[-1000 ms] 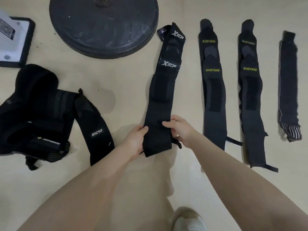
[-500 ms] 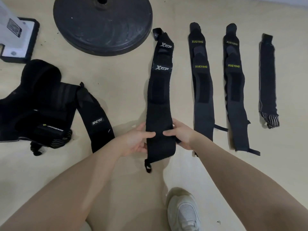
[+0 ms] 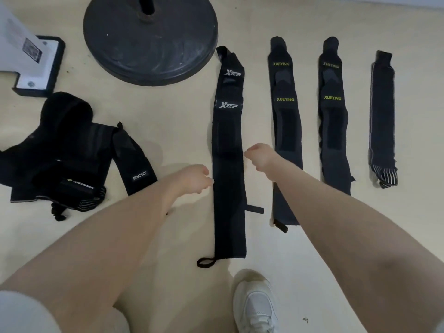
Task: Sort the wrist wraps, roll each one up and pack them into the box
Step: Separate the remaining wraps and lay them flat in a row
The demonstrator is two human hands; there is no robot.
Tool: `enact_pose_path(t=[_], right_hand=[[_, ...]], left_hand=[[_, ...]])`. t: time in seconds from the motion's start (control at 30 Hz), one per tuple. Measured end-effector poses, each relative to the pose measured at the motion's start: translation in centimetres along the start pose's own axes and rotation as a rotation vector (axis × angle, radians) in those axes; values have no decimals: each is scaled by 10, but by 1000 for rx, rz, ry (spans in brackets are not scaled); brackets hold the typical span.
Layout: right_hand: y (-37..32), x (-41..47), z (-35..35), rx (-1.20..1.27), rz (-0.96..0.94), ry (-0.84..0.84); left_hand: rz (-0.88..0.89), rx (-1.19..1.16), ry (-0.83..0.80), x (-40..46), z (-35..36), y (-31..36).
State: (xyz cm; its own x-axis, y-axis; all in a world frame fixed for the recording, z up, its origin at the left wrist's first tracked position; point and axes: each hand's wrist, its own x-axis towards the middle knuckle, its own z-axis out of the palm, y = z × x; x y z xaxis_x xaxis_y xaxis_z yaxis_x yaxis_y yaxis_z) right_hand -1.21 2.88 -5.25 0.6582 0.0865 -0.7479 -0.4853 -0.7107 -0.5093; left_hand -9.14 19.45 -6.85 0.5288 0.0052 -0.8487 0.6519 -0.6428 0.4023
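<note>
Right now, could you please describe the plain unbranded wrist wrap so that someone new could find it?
Start at the round black weight plate at the top and follow the row of four flattened wraps rightward. The plain wrist wrap lies last, far right, beyond the two XUEYING wraps. Alone, it bears no lettering and ends in a striped near tip.

Soft, even indoor light is falling on the pale floor (image 3: 182, 111), leaving only faint, diffuse shadows lying just beside the forearms. The dark round base (image 3: 150, 37) is catching a dull sheen. Wide-angle distortion is bending the edges, and both hands are smearing slightly with motion blur.
</note>
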Motion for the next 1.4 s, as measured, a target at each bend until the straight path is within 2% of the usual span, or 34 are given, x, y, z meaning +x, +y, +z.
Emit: enact_pose_path(t=[0.13,0.3,0.5,0.6,0.67,0.8,0.9,1.0,1.13,1.27,1.33,1.4], right_hand=[[-32,28,-27,-15,-64,10],[-59,67,-50,6,-33,-13],[-91,131,-59,291,-7,86],[-102,165,-53,432,-21,117],[-102,184,-47,454,-58,111],[-109,208,-38,430,-140,51],[-120,224,-41,582,-181,66],[-125,238,-46,692,-156,73],[-129,234,-47,699,-131,5],[-133,224,-53,743,-334,14],[-134,221,-58,669,-364,57],[-130,222,-60,407,-263,159]], left_hand=[[68,-137,144,9,-34,47],[141,-18,256,32,-59,82],[327,473,361,103,-88,88],[357,774,410,136,-94,92],[350,881,382,154,-91,94],[315,872,328,175,-84,90],[353,845,303,179,-89,87],[364,817,279,179,-92,87],[359,808,268,180,-88,87],[369,792,259,181,-90,85],[356,790,248,182,-89,84],[331,803,233,182,-90,85]])
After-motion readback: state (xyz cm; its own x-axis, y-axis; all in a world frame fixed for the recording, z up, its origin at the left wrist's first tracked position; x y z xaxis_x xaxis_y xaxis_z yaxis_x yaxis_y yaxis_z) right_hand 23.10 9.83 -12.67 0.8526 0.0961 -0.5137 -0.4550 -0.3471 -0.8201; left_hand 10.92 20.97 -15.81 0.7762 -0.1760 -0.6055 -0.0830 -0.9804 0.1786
